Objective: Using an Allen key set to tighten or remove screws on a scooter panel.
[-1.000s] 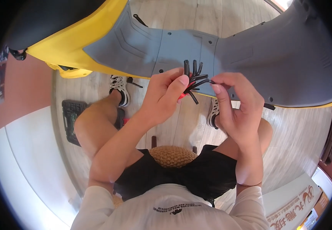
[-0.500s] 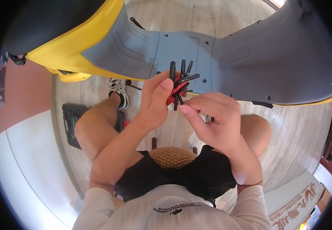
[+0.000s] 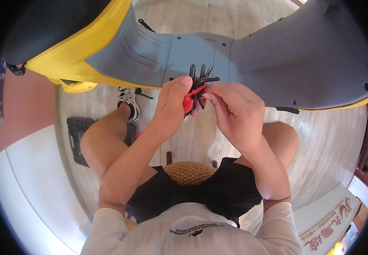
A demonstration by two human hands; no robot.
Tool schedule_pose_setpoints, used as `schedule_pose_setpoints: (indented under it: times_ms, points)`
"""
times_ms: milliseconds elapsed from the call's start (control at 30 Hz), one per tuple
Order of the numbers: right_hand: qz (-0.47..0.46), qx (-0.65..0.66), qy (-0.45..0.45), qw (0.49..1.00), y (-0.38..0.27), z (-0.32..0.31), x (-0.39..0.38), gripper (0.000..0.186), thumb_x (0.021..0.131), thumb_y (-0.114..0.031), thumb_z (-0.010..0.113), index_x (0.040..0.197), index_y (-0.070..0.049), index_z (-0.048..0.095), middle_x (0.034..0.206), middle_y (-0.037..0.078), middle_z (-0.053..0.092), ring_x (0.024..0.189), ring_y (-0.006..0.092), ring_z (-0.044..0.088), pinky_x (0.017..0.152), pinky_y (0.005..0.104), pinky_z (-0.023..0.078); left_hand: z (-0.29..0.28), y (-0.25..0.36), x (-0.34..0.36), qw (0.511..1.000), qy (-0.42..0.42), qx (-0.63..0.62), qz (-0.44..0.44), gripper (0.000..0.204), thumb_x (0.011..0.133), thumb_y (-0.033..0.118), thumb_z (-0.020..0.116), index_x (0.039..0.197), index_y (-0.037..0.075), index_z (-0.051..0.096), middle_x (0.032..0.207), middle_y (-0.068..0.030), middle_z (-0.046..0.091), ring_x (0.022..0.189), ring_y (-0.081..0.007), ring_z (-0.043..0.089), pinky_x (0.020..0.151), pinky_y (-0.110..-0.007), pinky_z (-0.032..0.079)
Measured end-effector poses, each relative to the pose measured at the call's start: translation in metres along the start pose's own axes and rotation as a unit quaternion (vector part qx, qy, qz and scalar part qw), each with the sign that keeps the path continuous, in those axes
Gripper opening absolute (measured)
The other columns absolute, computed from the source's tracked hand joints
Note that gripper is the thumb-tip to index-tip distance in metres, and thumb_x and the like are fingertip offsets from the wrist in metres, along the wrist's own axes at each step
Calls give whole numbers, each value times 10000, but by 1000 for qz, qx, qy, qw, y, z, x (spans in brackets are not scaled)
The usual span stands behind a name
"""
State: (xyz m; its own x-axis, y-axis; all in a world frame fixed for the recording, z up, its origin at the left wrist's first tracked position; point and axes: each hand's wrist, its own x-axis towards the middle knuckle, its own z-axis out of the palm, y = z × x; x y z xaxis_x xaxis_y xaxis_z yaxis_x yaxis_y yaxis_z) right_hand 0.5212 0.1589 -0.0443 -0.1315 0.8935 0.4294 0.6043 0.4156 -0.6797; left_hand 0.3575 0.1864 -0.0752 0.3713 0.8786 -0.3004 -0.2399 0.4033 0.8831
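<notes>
The red holder (image 3: pixel 188 103) with several black, rod-shaped keys (image 3: pixel 192 71) fanned out of it is up in the air before you, held between your two hands, in view just below the near edge of the scooter's grey footboard. Some keys point away from you, one points off to the right, and shorter ends hang toward you.

Your left hand (image 3: pixel 172 102) is closed around the holder, its thumb lying along the upper left side. Your right hand (image 3: pixel 240 117) is at the holder's right side, with thumb and forefinger brought close together against the keys; you cannot tell from here whether they pinch one.

Beyond your hands, the smooth grey plastic footboard (image 3: pixel 199 53) runs across, meeting a glossy yellow body panel (image 3: pixel 71 57) and a black, rounded seat (image 3: pixel 52 25) at the left.

An open-looking black tool case (image 3: pixel 77 146) lies on the pale wood-plank floor (image 3: pixel 320 142), just left of your left knee. Your black-and-white laced sneaker (image 3: pixel 129 104) is farther forward. A tan woven seat (image 3: pixel 189 173) shows between your thighs, beyond your black shorts (image 3: pixel 192 195).
</notes>
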Motion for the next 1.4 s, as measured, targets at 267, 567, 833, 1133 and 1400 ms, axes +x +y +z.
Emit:
schedule_pose_setpoints:
  times_ms: [267, 567, 833, 1133, 1400]
  points:
    - [45, -35, 217, 975, 12, -25, 13, 61, 899, 35, 637, 919, -17, 612, 813, 49, 609, 666, 145, 578, 616, 268, 487, -11, -1, -8, 960, 46, 267, 74, 406, 1016, 363, 481, 839, 28, 625, 695, -23, 588, 570, -76, 503, 515, -252, 397]
    - [284, 68, 1, 956, 54, 5, 23, 135, 975, -53, 565, 1018, 14, 673, 746, 52, 655, 663, 80, 594, 630, 248, 495, -81, 44, -5, 951, 305, -24, 32, 555, 1023, 464, 317, 930, 4, 612, 707, -102, 606, 541, -186, 522, 502, -311, 427]
    - [230, 7, -140, 963, 77, 101, 30, 109, 922, -89, 621, 970, -18, 688, 795, 167, 695, 704, 288, 691, 666, 361, 533, -104, 61, -33, 944, 288, -152, 58, 593, 1018, 479, 285, 943, -20, 598, 706, -134, 595, 543, -207, 517, 524, -303, 430]
    - [95, -101, -182, 973, 98, 149, 23, 94, 894, -113, 640, 962, -60, 676, 889, 160, 697, 806, 366, 666, 703, 437, 542, -120, 61, -37, 938, 281, -195, 57, 580, 1010, 478, 284, 964, -8, 598, 736, -142, 605, 535, -201, 517, 518, -296, 429]
    - [96, -132, -247, 955, 93, 162, 26, 112, 891, -70, 606, 986, -53, 664, 930, 157, 694, 814, 368, 666, 717, 443, 543, -124, 61, -45, 928, 292, -231, 26, 619, 1004, 518, 291, 995, -15, 605, 762, -140, 616, 560, -202, 530, 525, -290, 436]
